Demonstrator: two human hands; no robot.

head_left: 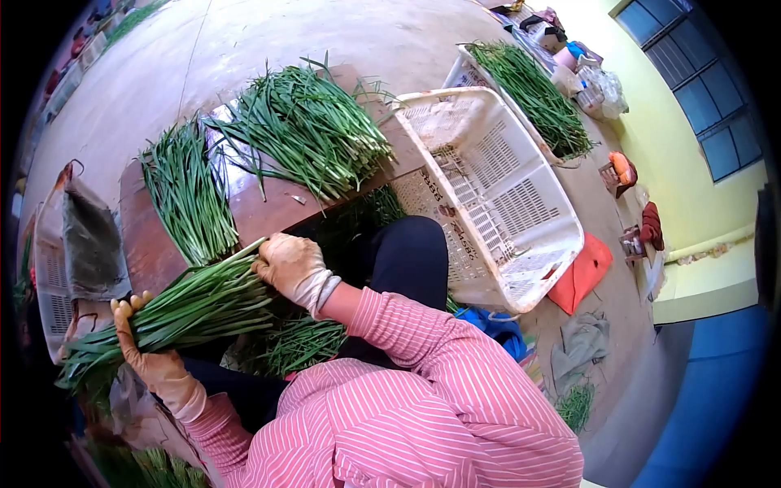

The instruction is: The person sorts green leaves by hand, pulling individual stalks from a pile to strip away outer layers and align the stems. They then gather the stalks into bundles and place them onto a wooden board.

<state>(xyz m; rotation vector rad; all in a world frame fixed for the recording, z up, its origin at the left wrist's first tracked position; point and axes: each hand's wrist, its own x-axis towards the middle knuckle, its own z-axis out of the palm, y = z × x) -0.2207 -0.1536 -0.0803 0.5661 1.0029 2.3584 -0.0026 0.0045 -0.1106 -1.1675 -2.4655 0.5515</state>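
Note:
A bunch of long green garlic chives lies across both my gloved hands, above my lap. My left hand is wrapped round the leafy part, its fingers curled over the top. At the pale stem ends, my right hand grips the bunch with its fingers closed. Just beyond, on a brown board, rest a smaller pile of chives and a larger pile of chives. More loose chives show below the held bunch, partly hidden by it.
To my right a white plastic basket stands tilted, with a second crate of chives behind it. A red-orange bag and a grey cloth lie on the floor. At left, dark cloth hangs over another basket.

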